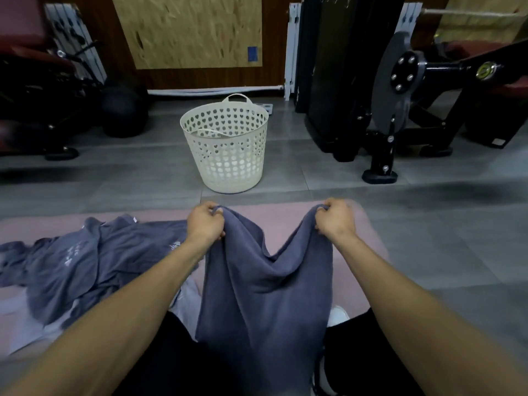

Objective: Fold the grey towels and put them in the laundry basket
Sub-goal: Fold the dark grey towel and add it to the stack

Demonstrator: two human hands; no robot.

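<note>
Head view: left hand [206,224] and right hand [337,218] each pinch a top corner of a grey towel [265,284], fingers curled tight, cloth sagging between them over the pink mat [280,221]. More grey towels [94,261] lie crumpled at the mat's left edge; white laundry basket [228,155] stands on the floor beyond its far edge.

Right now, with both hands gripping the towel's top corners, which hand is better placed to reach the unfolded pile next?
Left. The left hand is beside the crumpled pile; the right hand holds the held towel's far corner, away from it.
</note>
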